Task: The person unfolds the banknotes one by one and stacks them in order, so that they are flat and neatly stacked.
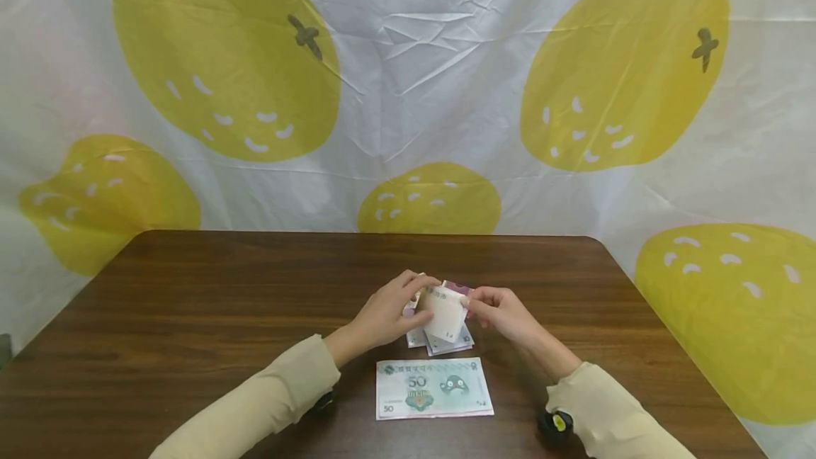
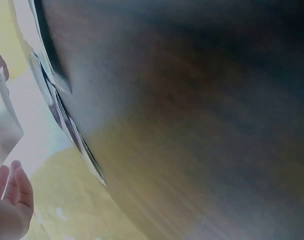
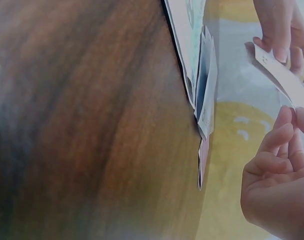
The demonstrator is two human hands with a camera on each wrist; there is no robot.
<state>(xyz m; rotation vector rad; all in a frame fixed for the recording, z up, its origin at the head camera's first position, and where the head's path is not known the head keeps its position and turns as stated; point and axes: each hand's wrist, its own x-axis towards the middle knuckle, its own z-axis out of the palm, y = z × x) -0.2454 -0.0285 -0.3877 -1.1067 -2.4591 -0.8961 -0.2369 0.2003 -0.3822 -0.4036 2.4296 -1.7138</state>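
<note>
Both hands hold a pale paper banknote [image 1: 444, 314] raised over a small pile of notes. My left hand [image 1: 385, 314] grips its left side, thumb low and fingers curved over the top. At its right edge, my right hand [image 1: 503, 312] pinches the paper between thumb and forefinger. The right wrist view shows this banknote [image 3: 282, 75] bent between both hands. Beneath lie overlapping bluish notes [image 1: 449, 347], with a purple-red note [image 1: 457, 287] showing behind. Closer to me, a green 50 note [image 1: 440, 392] lies flat on top of other paper.
A dark brown wooden table [image 1: 223, 303] carries the notes. Behind it hangs a white curtain [image 1: 421, 119] printed with yellow fruit. Pale sleeves [image 1: 255, 402] cover both forearms, and a dark band [image 1: 553, 425] with a yellow mark sits at the right wrist.
</note>
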